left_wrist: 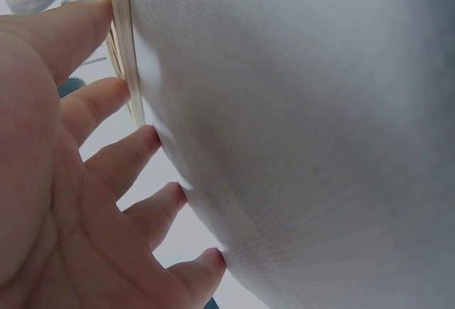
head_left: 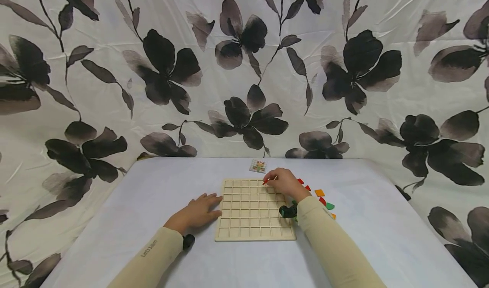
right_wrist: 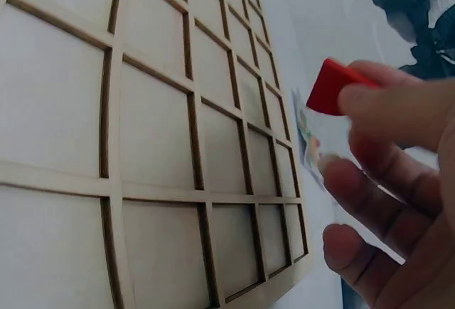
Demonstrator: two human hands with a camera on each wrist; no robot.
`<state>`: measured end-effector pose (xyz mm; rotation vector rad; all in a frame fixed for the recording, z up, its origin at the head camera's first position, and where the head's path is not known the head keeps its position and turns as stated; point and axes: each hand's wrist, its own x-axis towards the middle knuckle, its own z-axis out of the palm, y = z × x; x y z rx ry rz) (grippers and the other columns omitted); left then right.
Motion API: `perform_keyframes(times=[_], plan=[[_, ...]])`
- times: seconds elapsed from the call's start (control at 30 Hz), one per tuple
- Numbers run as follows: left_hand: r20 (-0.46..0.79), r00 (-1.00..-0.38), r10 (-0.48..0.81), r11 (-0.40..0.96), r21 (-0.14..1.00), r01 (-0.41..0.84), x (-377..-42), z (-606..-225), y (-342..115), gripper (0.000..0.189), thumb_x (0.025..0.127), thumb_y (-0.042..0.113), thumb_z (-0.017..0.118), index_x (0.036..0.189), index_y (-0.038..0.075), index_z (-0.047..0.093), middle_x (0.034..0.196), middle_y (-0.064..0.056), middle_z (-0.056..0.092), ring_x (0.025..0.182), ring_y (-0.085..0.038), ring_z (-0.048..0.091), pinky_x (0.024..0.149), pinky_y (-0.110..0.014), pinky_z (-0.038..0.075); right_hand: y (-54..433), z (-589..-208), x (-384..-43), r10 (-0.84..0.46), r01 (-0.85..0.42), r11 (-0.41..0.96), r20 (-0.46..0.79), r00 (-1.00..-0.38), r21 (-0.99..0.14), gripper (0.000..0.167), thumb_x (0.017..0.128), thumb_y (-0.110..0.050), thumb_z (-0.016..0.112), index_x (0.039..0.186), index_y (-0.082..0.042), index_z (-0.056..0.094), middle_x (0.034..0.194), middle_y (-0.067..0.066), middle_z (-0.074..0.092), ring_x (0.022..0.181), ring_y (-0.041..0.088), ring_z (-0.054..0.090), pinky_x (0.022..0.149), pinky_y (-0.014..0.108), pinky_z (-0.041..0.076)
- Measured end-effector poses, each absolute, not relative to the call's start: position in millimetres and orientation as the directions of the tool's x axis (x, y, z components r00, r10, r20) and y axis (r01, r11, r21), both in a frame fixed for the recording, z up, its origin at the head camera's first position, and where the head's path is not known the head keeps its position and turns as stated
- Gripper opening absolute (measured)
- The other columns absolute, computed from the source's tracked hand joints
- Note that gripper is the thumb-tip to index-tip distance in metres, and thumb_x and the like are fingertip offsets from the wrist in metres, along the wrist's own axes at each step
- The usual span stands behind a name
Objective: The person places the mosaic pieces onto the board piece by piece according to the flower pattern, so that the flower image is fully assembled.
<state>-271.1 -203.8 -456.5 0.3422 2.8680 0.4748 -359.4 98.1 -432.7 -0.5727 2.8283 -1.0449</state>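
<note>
A square wooden grid board with raised dividers lies on the white table. At its left edge rests my left hand, palm down with fingers spread; in the left wrist view the thumb and fingertips are right at the board's side. My right hand is over the board's far right part, pinching a small red tile between thumb and index finger. The other fingers of that hand are loosely bent. The grid cells seen in the right wrist view hold nothing.
Several red, orange and green pieces lie to the right of the board, partly hidden behind the right sleeve. Beyond the board's far edge is a small patterned card. A floral cloth hangs behind the table.
</note>
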Motion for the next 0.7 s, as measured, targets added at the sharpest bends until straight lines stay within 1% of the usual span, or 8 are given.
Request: perform_keyframes(times=[0.1, 0.2, 0.27, 0.3, 0.37, 0.47, 0.6, 0.7], plan=[[-0.171, -0.95, 0.26, 0.923, 0.332, 0.193, -271, -457, -204, 0.058, 0.097, 0.041, 0.056, 0.148, 0.017, 0.042, 0.155, -0.013, 0.036, 0.146, -0.042, 0.025, 0.112, -0.068, 0.02, 97, -435, -362, -0.386, -0.318, 0.676, 0.047, -0.921, -0.665, 0.011, 0.093, -0.018, 0.064, 0.097, -0.021, 0.074, 0.092, -0.001, 0.067, 0.082, 0.015, 0.057, 0.074, 0.031, 0.048], [-0.169, -0.95, 0.262, 0.922, 0.335, 0.194, -271, -458, -203, 0.058, 0.097, 0.041, 0.056, 0.148, 0.017, 0.042, 0.155, -0.012, 0.036, 0.146, -0.042, 0.025, 0.112, -0.068, 0.02, 97, -439, -364, -0.397, -0.306, 0.634, 0.041, -0.917, -0.71, 0.01, 0.092, -0.019, 0.065, 0.096, -0.019, 0.074, 0.091, -0.002, 0.07, 0.081, 0.013, 0.059, 0.074, 0.031, 0.049], [-0.17, -0.95, 0.26, 0.92, 0.342, 0.191, -271, -458, -203, 0.058, 0.096, 0.041, 0.056, 0.148, 0.017, 0.042, 0.155, -0.012, 0.036, 0.146, -0.042, 0.024, 0.112, -0.068, 0.019, 95, -440, -366, -0.406, -0.306, 0.613, 0.043, -0.913, -0.728, 0.01, 0.091, -0.018, 0.066, 0.098, -0.016, 0.073, 0.091, -0.001, 0.07, 0.08, 0.013, 0.061, 0.073, 0.03, 0.05], [-0.172, -0.95, 0.26, 0.92, 0.341, 0.191, -271, -458, -203, 0.058, 0.096, 0.041, 0.056, 0.148, 0.017, 0.042, 0.156, -0.012, 0.036, 0.146, -0.042, 0.024, 0.112, -0.067, 0.019, 95, -441, -367, -0.412, -0.307, 0.609, 0.038, -0.91, -0.731, 0.013, 0.092, -0.017, 0.066, 0.102, -0.015, 0.072, 0.091, 0.0, 0.07, 0.079, 0.014, 0.062, 0.072, 0.03, 0.05], [-0.177, -0.95, 0.258, 0.921, 0.341, 0.187, -271, -458, -202, 0.058, 0.096, 0.041, 0.056, 0.148, 0.017, 0.042, 0.156, -0.012, 0.036, 0.146, -0.042, 0.024, 0.113, -0.067, 0.019, 93, -443, -368, -0.43, -0.325, 0.623, 0.035, -0.902, -0.712, 0.02, 0.092, -0.014, 0.065, 0.111, -0.014, 0.07, 0.092, 0.003, 0.07, 0.078, 0.015, 0.063, 0.071, 0.031, 0.051], [-0.184, -0.95, 0.253, 0.924, 0.338, 0.181, -270, -459, -202, 0.058, 0.096, 0.042, 0.056, 0.148, 0.018, 0.042, 0.156, -0.011, 0.035, 0.146, -0.041, 0.024, 0.112, -0.068, 0.019, 88, -445, -368, -0.44, -0.339, 0.678, 0.009, -0.898, -0.653, 0.023, 0.092, -0.014, 0.065, 0.114, -0.016, 0.071, 0.097, 0.001, 0.07, 0.085, 0.015, 0.061, 0.076, 0.031, 0.05], [-0.185, -0.95, 0.251, 0.924, 0.338, 0.178, -271, -459, -203, 0.058, 0.097, 0.042, 0.055, 0.148, 0.018, 0.042, 0.156, -0.011, 0.035, 0.146, -0.041, 0.024, 0.112, -0.068, 0.019, 82, -445, -368, -0.435, -0.345, 0.73, -0.011, -0.9, -0.589, 0.014, 0.091, -0.016, 0.065, 0.097, -0.02, 0.077, 0.104, -0.003, 0.072, 0.099, 0.015, 0.062, 0.087, 0.034, 0.05], [-0.182, -0.95, 0.254, 0.923, 0.341, 0.181, -271, -457, -203, 0.058, 0.097, 0.042, 0.055, 0.148, 0.018, 0.042, 0.156, -0.012, 0.035, 0.146, -0.041, 0.024, 0.112, -0.068, 0.019, 80, -444, -368, -0.437, -0.349, 0.739, -0.015, -0.899, -0.576, 0.014, 0.091, -0.015, 0.065, 0.093, -0.021, 0.078, 0.106, -0.003, 0.072, 0.106, 0.018, 0.062, 0.093, 0.036, 0.05]])
